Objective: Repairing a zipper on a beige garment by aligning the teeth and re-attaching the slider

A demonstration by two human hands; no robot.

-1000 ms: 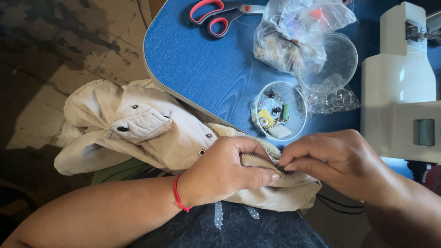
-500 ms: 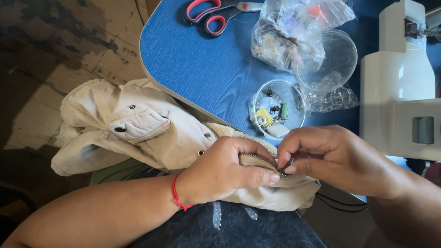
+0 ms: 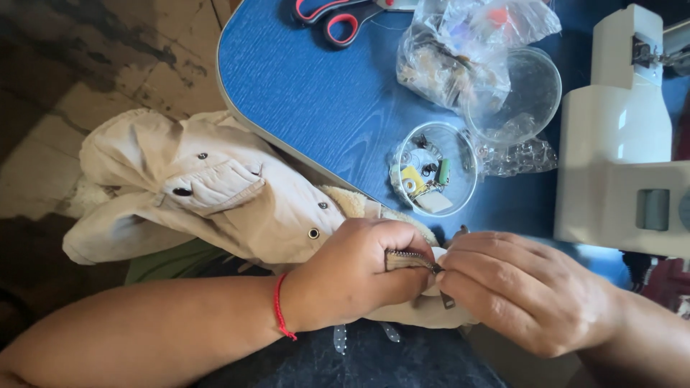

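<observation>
- Left hand [image 3: 359, 276] was curled tight around a bunched fold of the beige jacket [image 3: 215, 194], with the metal zipper [image 3: 411, 257] poking out between thumb and forefinger.
- Right hand [image 3: 525, 294] met it from the other side, fingertips pressed together in a pinch on the end of that zipper; whether they held the slider itself could not be told.
- A thin red string bracelet [image 3: 279, 316] circled the left wrist.
- Most of the jacket lay off the near edge of the blue desk [image 3: 316, 93], draped over the person's lap, its buttoned chest pocket [image 3: 215, 188] turned up and a fleecy lining showing at the desk edge.
- On the desk, just beyond the two hands, stood a small round clear tub [image 3: 435, 169] holding odd bits, among them a yellow piece and a green one.
- Its clear lid [image 3: 514, 97] lay just beyond the tub, against a crumpled clear plastic bag [image 3: 460, 50].
- Red-handled scissors [image 3: 338, 14] rested at the far edge of the desk, well apart from the tub.
- A white sewing machine [image 3: 622, 136] stood on the desk to the right of the tub.
</observation>
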